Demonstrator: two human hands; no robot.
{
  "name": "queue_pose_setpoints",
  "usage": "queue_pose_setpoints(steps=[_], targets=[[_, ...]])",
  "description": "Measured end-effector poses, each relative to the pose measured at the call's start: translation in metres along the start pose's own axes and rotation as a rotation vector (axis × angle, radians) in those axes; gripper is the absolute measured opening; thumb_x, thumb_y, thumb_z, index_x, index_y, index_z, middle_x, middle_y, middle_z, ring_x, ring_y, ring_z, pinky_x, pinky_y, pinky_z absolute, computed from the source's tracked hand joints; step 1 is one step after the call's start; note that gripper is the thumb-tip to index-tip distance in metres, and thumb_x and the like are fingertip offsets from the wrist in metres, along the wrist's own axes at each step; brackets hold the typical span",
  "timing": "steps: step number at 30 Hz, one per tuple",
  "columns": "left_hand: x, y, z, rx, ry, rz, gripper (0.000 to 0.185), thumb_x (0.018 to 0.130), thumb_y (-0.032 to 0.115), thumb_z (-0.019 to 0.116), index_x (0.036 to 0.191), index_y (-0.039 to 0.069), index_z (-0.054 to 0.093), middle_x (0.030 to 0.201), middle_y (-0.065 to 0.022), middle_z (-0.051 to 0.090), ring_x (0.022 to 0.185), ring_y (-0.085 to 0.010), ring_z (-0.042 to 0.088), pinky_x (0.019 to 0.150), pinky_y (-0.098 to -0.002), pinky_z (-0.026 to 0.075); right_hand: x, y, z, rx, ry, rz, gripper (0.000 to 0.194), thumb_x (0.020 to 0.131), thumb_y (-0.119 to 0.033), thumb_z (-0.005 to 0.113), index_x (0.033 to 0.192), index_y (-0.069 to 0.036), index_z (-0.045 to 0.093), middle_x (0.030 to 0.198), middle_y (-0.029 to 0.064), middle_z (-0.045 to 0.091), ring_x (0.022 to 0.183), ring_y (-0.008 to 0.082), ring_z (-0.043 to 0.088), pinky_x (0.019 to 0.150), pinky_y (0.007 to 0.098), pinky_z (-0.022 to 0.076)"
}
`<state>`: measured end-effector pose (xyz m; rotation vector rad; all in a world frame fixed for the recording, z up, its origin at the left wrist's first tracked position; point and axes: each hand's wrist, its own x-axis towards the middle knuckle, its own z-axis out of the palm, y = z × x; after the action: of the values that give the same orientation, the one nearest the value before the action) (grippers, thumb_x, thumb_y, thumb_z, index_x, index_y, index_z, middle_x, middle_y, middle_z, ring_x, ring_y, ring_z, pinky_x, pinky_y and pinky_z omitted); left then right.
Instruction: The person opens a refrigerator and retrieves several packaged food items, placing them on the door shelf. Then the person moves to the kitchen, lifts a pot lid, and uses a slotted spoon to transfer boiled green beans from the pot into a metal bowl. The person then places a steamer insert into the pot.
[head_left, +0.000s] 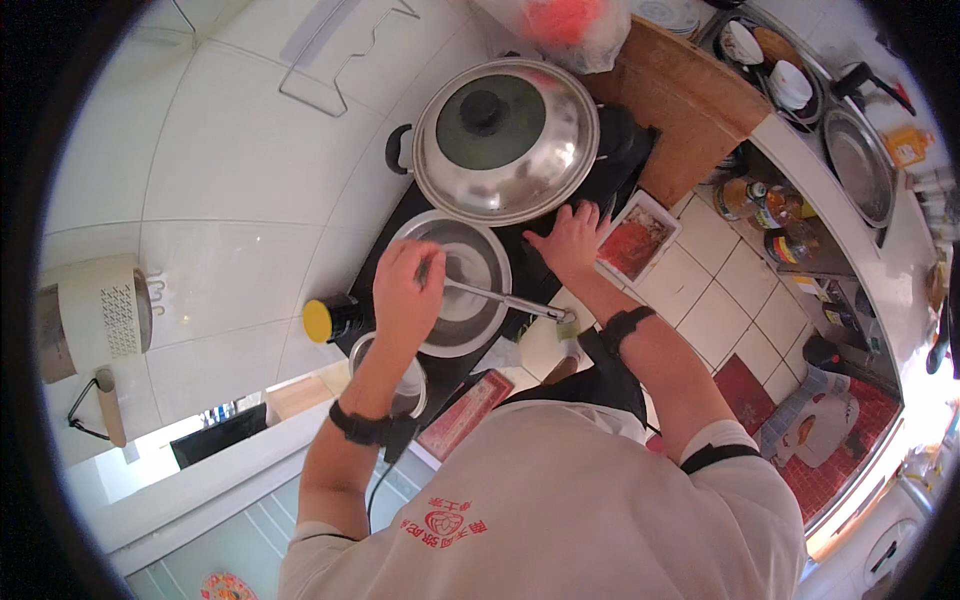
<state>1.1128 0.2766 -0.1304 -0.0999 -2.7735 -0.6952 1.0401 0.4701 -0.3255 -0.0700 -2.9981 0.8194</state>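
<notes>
My left hand (409, 289) hangs over the left side of a stainless steel bowl (499, 255) with its fingers curled; whether anything is between them is hidden. A metal utensil (517, 301) lies across the bowl, its handle reaching past the rim toward my body and its inner end close to my left fingers. Pale contents show in the bowl. My right hand (574, 240), fingers spread, touches the black stove (536, 236) near its front edge. Just beyond both hands sits a large wok (405, 150) under a domed steel lid (555, 161) with a dark knob.
A yellow-lidded jar (319, 321) stands by the tiled wall, near a smaller metal bowl (422, 394). Beyond the stove edge is a white tray (664, 229) with red contents. A wooden board (675, 97) stands beside the wok. Oil bottles (776, 206) fill a shelf at right.
</notes>
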Motion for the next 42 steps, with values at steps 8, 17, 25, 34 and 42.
queue_pose_setpoints(steps=[8, 17, 25, 34, 42], targets=[[-0.096, -0.015, -0.025, 0.137, -0.05, -0.258, 0.008, 0.083, 0.007, 0.071, 0.09, 0.005, 0.067, 0.09, -0.0093, 0.063, 0.072, -0.0212, 0.058, 0.064, -0.0326, 0.048, 0.008, -0.009, 0.033, 0.093, 0.129, 0.078, 0.071, 0.061, -0.047, 0.087, 0.109, -0.002, 0.06, 0.137, 0.0215, 0.043, 0.135, 0.0379, 0.034, 0.108, 0.0697, 0.0208], [-0.115, -0.021, -0.022, 0.087, -0.12, -0.35, 0.009, 0.081, 0.006, 0.071, 0.089, 0.005, 0.067, 0.093, -0.0118, 0.061, 0.083, -0.0287, 0.06, 0.07, -0.0373, 0.049, 0.011, -0.009, 0.034, 0.161, 0.17, 0.116, 0.068, 0.058, -0.039, 0.09, 0.106, -0.002, 0.059, 0.138, 0.0225, 0.043, 0.137, 0.0387, 0.033, 0.108, 0.0711, 0.0207], [-0.119, -0.03, -0.022, 0.087, -0.16, -0.326, 0.011, 0.08, 0.007, 0.072, 0.09, 0.006, 0.067, 0.095, -0.0123, 0.061, 0.086, -0.0301, 0.061, 0.072, -0.0383, 0.049, 0.011, -0.012, 0.039, 0.156, 0.213, 0.154, 0.067, 0.056, -0.037, 0.091, 0.104, -0.003, 0.059, 0.139, 0.0224, 0.042, 0.137, 0.0386, 0.034, 0.107, 0.0721, 0.0219], [-0.132, -0.045, -0.025, 0.112, -0.187, -0.324, 0.013, 0.08, 0.007, 0.073, 0.091, 0.006, 0.068, 0.096, -0.0115, 0.061, 0.087, -0.0283, 0.06, 0.071, -0.0375, 0.049, 0.011, -0.009, 0.046, 0.118, 0.216, 0.161, 0.071, 0.055, -0.036, 0.092, 0.107, -0.003, 0.056, 0.137, 0.021, 0.042, 0.134, 0.0382, 0.035, 0.106, 0.0718, 0.021], [-0.145, -0.047, -0.025, 0.09, -0.182, -0.32, 0.013, 0.08, 0.007, 0.072, 0.092, 0.006, 0.068, 0.096, -0.0114, 0.06, 0.086, -0.0275, 0.06, 0.069, -0.0367, 0.049, 0.011, -0.01, 0.043, 0.087, 0.215, 0.164, 0.072, 0.055, -0.039, 0.091, 0.107, -0.002, 0.057, 0.135, 0.0207, 0.044, 0.133, 0.0385, 0.036, 0.107, 0.0708, 0.0202]])
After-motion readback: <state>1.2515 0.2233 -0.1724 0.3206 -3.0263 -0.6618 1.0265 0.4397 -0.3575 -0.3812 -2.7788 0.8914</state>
